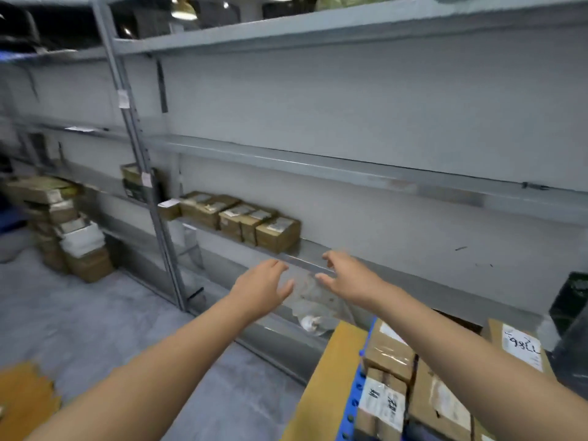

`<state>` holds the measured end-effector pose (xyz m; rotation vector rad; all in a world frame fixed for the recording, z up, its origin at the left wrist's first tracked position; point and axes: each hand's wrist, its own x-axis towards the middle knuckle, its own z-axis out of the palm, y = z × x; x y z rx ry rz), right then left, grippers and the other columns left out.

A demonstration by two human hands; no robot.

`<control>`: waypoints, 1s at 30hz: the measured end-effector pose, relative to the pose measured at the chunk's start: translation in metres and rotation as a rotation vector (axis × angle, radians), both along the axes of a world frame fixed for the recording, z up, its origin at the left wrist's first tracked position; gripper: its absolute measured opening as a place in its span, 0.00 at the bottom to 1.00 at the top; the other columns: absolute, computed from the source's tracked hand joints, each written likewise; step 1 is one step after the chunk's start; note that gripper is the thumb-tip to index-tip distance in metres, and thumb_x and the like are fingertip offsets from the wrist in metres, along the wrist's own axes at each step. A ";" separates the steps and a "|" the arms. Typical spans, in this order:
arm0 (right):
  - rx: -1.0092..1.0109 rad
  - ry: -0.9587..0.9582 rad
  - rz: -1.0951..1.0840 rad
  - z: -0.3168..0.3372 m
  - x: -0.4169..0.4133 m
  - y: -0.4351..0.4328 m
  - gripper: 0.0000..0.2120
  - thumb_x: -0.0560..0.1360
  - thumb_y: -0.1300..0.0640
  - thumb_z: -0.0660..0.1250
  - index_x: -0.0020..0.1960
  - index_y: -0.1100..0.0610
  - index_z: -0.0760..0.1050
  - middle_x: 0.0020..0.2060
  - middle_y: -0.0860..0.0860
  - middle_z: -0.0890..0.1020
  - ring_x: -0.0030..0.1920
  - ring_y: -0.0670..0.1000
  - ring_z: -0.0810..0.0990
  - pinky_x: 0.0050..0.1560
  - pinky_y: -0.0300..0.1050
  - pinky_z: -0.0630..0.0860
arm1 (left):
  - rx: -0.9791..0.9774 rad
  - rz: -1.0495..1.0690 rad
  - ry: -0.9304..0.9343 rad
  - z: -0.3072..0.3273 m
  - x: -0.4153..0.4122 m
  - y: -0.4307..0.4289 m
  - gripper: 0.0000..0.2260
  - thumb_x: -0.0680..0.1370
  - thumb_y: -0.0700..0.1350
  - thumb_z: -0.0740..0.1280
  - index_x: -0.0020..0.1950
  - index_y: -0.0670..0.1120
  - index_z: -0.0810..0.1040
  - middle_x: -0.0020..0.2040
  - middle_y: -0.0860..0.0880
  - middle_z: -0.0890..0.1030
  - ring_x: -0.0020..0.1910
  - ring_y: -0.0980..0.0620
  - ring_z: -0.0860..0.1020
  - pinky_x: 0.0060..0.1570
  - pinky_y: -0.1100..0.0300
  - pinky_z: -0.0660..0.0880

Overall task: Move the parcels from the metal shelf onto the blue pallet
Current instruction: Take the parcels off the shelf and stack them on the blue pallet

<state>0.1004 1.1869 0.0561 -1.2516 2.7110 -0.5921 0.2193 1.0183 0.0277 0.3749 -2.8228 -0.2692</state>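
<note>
Several brown cardboard parcels (241, 219) with white labels stand in a row on a lower board of the grey metal shelf (350, 168). My left hand (262, 286) and my right hand (345, 275) reach out side by side toward that board, just right of and below the nearest parcel (277, 233). Both hands are empty with fingers spread and touch nothing. At the lower right, the blue pallet (351, 402) shows only its blue edge. Taped parcels (391, 370) lie on it. One of them, the labelled parcel (521, 346), bears handwritten digits.
A stack of boxes (68, 230) stands on the floor at left by the shelf upright (149, 173). A yellow sheet of cardboard (331, 377) lies beside the pallet, another yellow piece (25, 399) at the lower left. A dark green box (571, 297) sits at far right.
</note>
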 end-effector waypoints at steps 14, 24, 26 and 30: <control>0.016 0.148 0.124 0.022 0.111 -0.312 0.25 0.79 0.44 0.58 0.71 0.57 0.65 0.66 0.54 0.73 0.65 0.55 0.72 0.63 0.52 0.70 | -0.035 0.239 -0.023 0.020 0.148 -0.291 0.22 0.81 0.57 0.58 0.70 0.46 0.70 0.66 0.50 0.74 0.64 0.49 0.72 0.61 0.52 0.73; 0.043 0.099 0.153 0.004 0.109 -0.424 0.22 0.79 0.46 0.58 0.68 0.58 0.66 0.65 0.55 0.72 0.61 0.56 0.74 0.59 0.53 0.73 | -0.048 0.253 0.031 0.007 0.146 -0.377 0.21 0.81 0.55 0.58 0.70 0.46 0.71 0.66 0.50 0.75 0.64 0.51 0.72 0.61 0.57 0.70; 0.042 0.095 0.159 -0.002 0.100 -0.446 0.23 0.79 0.46 0.58 0.69 0.58 0.65 0.64 0.56 0.72 0.62 0.56 0.74 0.59 0.51 0.73 | -0.062 0.255 0.008 0.004 0.136 -0.397 0.21 0.81 0.55 0.58 0.71 0.46 0.70 0.66 0.50 0.75 0.64 0.51 0.72 0.62 0.57 0.70; 0.033 0.104 0.176 -0.007 0.066 -0.494 0.22 0.80 0.47 0.58 0.69 0.59 0.65 0.64 0.56 0.72 0.61 0.56 0.73 0.58 0.50 0.72 | -0.120 0.244 -0.014 0.008 0.104 -0.446 0.21 0.81 0.56 0.58 0.69 0.46 0.71 0.64 0.50 0.76 0.63 0.51 0.73 0.61 0.57 0.70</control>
